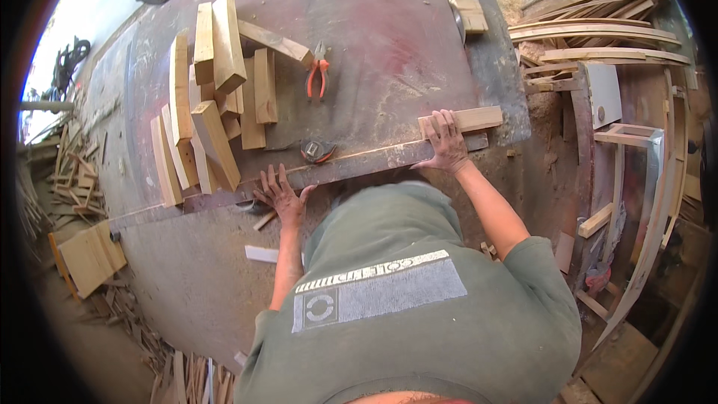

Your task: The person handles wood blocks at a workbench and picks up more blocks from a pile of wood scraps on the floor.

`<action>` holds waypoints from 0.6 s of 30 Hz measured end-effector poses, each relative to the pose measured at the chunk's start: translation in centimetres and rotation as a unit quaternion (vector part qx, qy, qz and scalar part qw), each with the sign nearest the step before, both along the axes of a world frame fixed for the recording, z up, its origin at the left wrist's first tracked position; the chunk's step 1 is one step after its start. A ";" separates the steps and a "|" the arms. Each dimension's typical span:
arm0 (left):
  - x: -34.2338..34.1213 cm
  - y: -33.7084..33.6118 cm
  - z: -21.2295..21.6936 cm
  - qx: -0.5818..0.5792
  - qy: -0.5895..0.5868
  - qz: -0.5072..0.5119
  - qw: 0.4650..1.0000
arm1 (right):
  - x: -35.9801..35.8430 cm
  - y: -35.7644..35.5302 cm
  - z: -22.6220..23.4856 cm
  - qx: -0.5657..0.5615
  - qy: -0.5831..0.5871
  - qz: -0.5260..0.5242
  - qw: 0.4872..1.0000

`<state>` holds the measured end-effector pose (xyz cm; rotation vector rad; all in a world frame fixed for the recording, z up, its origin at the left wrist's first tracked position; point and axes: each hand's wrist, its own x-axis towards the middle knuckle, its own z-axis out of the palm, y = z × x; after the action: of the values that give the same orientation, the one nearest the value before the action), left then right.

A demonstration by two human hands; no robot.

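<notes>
Plainly, lettering [374, 271] marks the green shirt [464, 337], left hand [283, 198] spread on the bench edge [359, 166], right hand [447, 147] splayed over a block [482, 118].

Right hand [447, 146] on wood block [482, 117]; left hand [281, 198] at table edge [359, 166]; orange-handled pliers [317, 78] beyond

**Dusty in here, super bright on one side**

So a big, stained counter [359, 15] stretches out ahead of the left fingers [283, 176]. Way off to their left, scrap wood [75, 188] lies in a messy heap, and farther ahead, glaring daylight [105, 0] looks blown out. Right of the right fingers [449, 123] stands a wooden frame [618, 179], with long slats [598, 32] piled up farther ahead.
</notes>
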<state>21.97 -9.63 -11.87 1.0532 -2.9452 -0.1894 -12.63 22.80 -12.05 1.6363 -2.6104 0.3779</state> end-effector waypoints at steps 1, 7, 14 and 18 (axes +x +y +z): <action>-2.5 1.4 -1.5 0.018 0.014 0.013 1.000 | -2.4 1.1 0.5 0.010 0.026 0.007 1.000; -7.9 3.2 -3.6 0.037 0.056 0.026 0.997 | -8.4 1.4 1.8 -0.001 0.089 0.039 0.995; -7.9 4.1 -5.2 0.037 0.062 0.049 0.996 | -9.4 0.9 0.9 0.002 0.115 0.055 0.992; -8.0 3.7 -5.0 0.047 0.046 0.058 0.996 | -9.4 0.6 0.2 -0.014 0.128 0.061 0.990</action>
<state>14.00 -5.91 -16.85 1.1873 -2.8083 -0.3671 -22.00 23.39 -11.83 1.7129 -2.3173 0.1930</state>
